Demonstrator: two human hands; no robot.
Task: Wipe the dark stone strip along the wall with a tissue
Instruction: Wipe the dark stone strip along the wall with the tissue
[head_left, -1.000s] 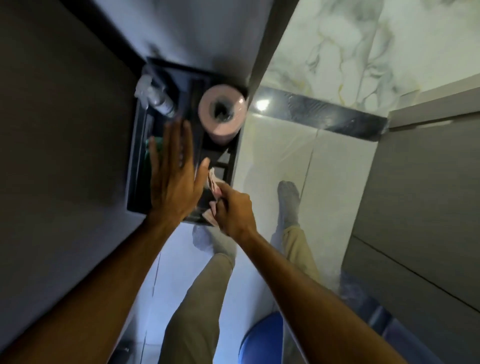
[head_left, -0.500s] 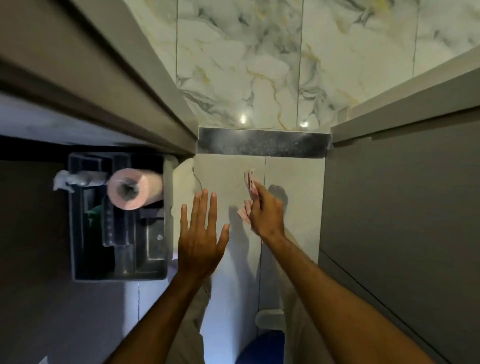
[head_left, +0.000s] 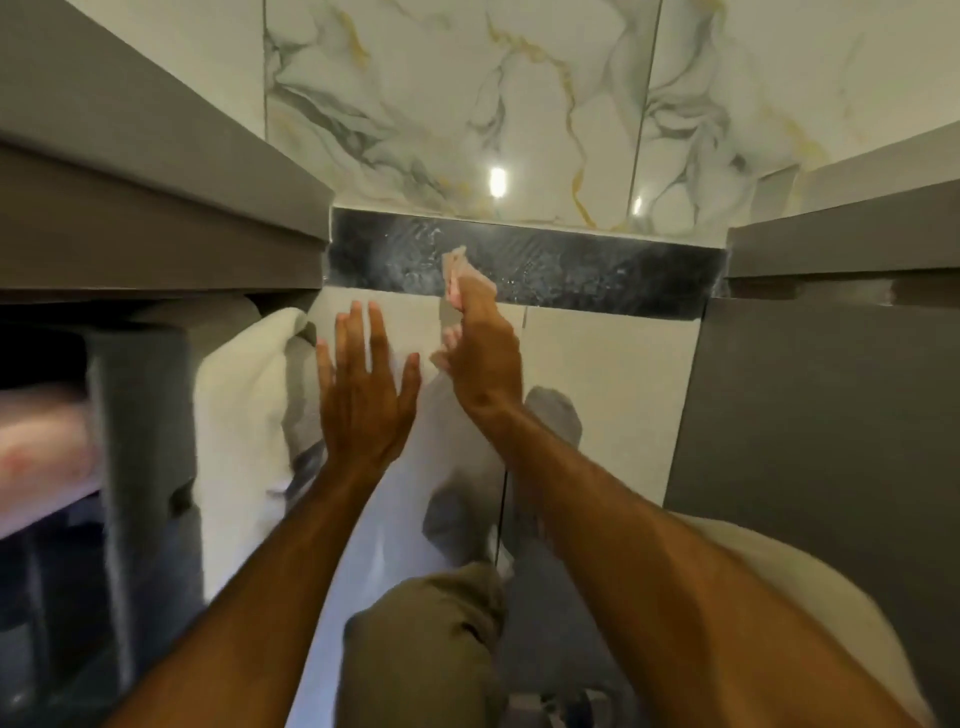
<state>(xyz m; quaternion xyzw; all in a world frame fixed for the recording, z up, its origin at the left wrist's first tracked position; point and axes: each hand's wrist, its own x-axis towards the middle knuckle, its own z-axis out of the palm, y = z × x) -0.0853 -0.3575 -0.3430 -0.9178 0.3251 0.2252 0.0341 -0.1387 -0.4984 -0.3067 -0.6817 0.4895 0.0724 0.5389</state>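
Tissue raised to the dark stone strip.

The right hand (head_left: 480, 358) pinches a pale pink tissue (head_left: 457, 273), its upper end reaching over the dark stone strip (head_left: 597, 270) that runs along the foot of the marble wall (head_left: 441, 104), left of the strip's middle. The left hand (head_left: 363, 395) hangs spread and empty above the pale floor tiles (head_left: 597, 364), just beside the right. Grey cabinets (head_left: 831, 415) flank both sides.

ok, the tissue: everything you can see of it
The tissue is a pale pink, crumpled, thin paper wad pinched in the right hand. Its upper end sticks up past the fingertips and overlaps the dark stone strip left of its middle; whether it touches is unclear. A smaller bit shows below, by the thumb. Slightly blurred.
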